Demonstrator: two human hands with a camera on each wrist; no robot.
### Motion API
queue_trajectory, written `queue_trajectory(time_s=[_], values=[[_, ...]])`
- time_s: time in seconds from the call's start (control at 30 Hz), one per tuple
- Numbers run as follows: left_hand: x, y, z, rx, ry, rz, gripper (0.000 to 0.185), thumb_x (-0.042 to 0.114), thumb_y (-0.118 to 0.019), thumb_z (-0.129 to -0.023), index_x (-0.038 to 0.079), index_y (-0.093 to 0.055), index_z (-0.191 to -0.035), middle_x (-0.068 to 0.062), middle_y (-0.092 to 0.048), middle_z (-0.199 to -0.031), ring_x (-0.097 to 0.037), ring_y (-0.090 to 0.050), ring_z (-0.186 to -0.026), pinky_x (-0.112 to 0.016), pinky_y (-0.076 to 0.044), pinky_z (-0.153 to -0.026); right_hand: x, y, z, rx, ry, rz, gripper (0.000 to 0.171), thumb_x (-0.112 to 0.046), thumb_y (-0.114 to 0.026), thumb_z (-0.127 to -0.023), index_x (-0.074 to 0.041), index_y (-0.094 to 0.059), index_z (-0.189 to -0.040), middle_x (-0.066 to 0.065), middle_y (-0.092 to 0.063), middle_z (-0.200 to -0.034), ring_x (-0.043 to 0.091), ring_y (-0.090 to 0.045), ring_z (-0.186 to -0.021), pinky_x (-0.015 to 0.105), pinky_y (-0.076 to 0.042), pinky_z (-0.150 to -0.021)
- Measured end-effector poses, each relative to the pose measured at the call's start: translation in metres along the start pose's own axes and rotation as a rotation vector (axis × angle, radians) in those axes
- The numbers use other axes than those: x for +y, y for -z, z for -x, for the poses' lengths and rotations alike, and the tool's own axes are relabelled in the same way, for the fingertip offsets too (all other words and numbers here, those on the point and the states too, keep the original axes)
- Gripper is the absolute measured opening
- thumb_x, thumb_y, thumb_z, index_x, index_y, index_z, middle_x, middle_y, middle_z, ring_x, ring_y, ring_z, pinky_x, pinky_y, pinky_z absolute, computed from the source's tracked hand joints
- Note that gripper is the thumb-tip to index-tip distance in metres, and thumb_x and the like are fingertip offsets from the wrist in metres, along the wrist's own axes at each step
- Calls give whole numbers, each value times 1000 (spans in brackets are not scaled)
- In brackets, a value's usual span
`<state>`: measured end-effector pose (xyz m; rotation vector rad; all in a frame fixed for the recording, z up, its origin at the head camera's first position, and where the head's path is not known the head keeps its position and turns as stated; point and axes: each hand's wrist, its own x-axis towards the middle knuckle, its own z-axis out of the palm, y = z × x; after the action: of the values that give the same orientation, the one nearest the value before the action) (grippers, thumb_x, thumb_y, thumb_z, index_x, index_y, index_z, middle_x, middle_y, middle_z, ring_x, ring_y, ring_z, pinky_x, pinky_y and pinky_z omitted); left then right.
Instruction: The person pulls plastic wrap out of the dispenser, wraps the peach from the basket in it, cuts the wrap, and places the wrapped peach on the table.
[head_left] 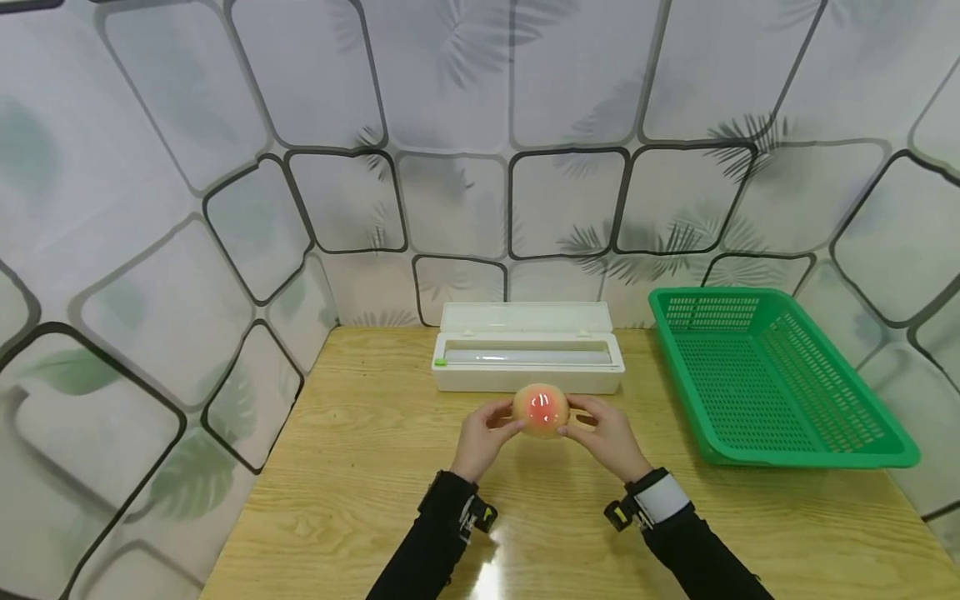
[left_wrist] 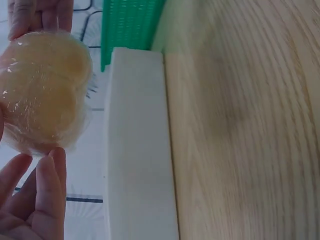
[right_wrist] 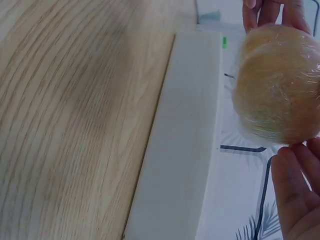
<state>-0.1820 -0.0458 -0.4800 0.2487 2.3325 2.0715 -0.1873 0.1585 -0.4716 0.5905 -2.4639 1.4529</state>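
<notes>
A peach (head_left: 542,410), pink-red on top and pale yellow round its sides, is held up above the table. Clear cling film covers it, its creases showing in the left wrist view on the peach (left_wrist: 45,95) and in the right wrist view too (right_wrist: 280,85). My left hand (head_left: 482,435) pinches one side between thumb and fingers. On the opposite side my right hand (head_left: 607,435) grips it the same way. Just behind stands a white cling film dispenser (head_left: 525,381), its clear lid (head_left: 527,317) raised and a roll (head_left: 528,357) visible inside.
At the right of the wooden table (head_left: 360,467) sits a green plastic basket (head_left: 810,458) with perforated walls. A patterned curtain-like backdrop (head_left: 457,200) closes off the back and sides. The dispenser has a small green piece (head_left: 441,362) at its left end.
</notes>
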Motion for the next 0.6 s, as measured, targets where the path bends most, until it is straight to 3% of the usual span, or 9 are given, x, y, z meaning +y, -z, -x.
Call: queue_trajectory(time_s=[0.27, 0.43, 0.6], values=[[-15, 2, -12, -35, -52, -139, 33, 11, -67, -77, -7, -60, -104, -19, -62, -97, -28, -59, -90, -27, -49, -73, 16, -10, -9, -114, -83, 74, 43, -9, -71, -73, 2, -58, -112, 16, -60, -104, 28, -57, -93, 40, -49, -74], [-29, 4, -16, -54, -75, -256, 27, 12, -67, -77, -4, -64, -99, -16, -64, -92, -26, -60, -85, -27, -49, -70, 27, -19, -12, -177, -68, 159, 43, -5, -69, -74, 6, -54, -113, 18, -59, -106, 28, -56, -96, 35, -49, -75], [-39, 4, -20, -74, -59, -308, 26, 12, -68, -78, -6, -65, -96, -16, -64, -89, -26, -61, -80, -25, -49, -65, 33, -25, -12, -214, -72, 222, 42, -5, -68, -75, 6, -55, -113, 17, -59, -106, 27, -57, -95, 35, -48, -75]])
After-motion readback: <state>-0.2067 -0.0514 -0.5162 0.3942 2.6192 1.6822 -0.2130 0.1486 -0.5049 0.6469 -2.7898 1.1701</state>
